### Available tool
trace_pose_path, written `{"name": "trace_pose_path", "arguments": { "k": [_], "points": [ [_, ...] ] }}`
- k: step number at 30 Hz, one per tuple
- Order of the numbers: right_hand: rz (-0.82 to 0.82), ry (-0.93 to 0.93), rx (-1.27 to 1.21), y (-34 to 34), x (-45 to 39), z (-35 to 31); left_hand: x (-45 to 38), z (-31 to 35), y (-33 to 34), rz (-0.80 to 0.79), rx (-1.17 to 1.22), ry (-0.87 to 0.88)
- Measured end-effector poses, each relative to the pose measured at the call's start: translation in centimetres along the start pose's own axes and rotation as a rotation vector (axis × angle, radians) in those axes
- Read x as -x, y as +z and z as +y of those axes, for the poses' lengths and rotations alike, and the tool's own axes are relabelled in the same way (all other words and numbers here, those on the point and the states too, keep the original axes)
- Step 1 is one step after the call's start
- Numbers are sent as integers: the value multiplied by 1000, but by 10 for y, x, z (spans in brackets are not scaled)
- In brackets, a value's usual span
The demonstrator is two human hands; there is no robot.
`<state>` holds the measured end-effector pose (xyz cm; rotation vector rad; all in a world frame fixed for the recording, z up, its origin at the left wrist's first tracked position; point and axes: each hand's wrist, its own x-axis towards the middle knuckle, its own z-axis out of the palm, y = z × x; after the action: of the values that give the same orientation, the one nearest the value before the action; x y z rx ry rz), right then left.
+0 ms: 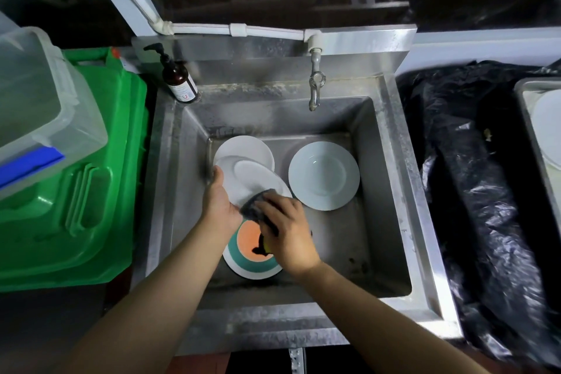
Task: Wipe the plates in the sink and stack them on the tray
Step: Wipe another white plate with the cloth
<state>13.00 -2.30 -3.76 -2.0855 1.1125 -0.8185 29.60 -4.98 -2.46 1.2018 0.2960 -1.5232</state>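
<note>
The fingers (267,206) of the right hand (287,231) are curled round a dark sponge (258,202), which is pressed on a white plate (249,179). This plate is held tilted in the sink (391,191) by the left hand (218,200), gripped at its left rim. Behind it a second white plate (246,146) is seen, a third (324,175) to the right, and a striped plate (249,255) under the hands. A tap (315,85), a soap bottle (177,77), a green bin (85,176) and a tray (538,130) are placed around.
</note>
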Motion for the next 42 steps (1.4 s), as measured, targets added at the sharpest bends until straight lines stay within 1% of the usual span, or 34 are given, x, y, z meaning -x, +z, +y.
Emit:
{"name": "trace_pose_path", "arguments": {
  "k": [2,4,5,7,9,11,13,15,17,19,20,21,22,24,25,27,30,31,33,35,37,39,41,42],
  "points": [
    [-8,-136,24,4,-1,-7,5,1,-6,8,-2,-51],
    [-19,-179,50,3,-3,-2,10,4,-16,-68,47,-11],
    [-10,-156,58,1,-5,3,11,6,-22,-104,72,48],
    [28,-31,56,-4,-9,15,12,10,-33,-169,94,134],
    [48,72,57,-8,-15,28,17,15,-38,-181,65,171],
    [31,155,36,-13,-26,42,24,19,-41,-165,-25,174],
    [-48,342,-24,-21,-40,49,29,20,-43,-162,-150,149],
    [-174,555,-40,-29,-52,50,35,20,-39,-174,-294,108],
    [-274,669,-23,-33,-58,49,38,17,-31,-177,-419,90],
    [-311,746,-77,-34,-59,45,41,10,-23,-153,-555,107],
    [-298,813,-163,-34,-59,43,42,5,-18,-141,-646,134],
    [-263,901,-281,-35,-59,42,42,-1,-16,-143,-781,184],
    [-216,988,-392,-37,-60,40,43,-5,-12,-179,-952,250],
    [-124,1128,-577,-43,-62,38,44,-10,-9,-322,-1314,375],
    [-99,1180,-649,-47,-63,37,41,-12,-10,-398,-1452,410],
    [-112,1222,-744,-56,-61,36,36,-15,-13,-481,-1646,442],
    [-154,1229,-765,-66,-54,34,32,-19,-15,-507,-1904,487],
    [-148,1248,-749,-69,-52,33,30,-21,-16,-534,-1989,538],
    [-122,1291,-700,-75,-47,32,28,-22,-18,-596,-2170,691],
    [-81,1321,-643,-81,-45,30,22,-24,-20,-595,-2323,808],
    [-26,1340,-621,-86,-44,32,19,-26,-16,-565,-2382,865],
    [27,1346,-598,-96,-41,34,20,-26,-7,-535,-2382,867],
    [70,1344,-570,-110,-36,37,20,-24,5,-524,-2379,909],
    [114,1343,-564,-121,-34,37,22,-22,14,-525,-2390,894]
  ]
}}
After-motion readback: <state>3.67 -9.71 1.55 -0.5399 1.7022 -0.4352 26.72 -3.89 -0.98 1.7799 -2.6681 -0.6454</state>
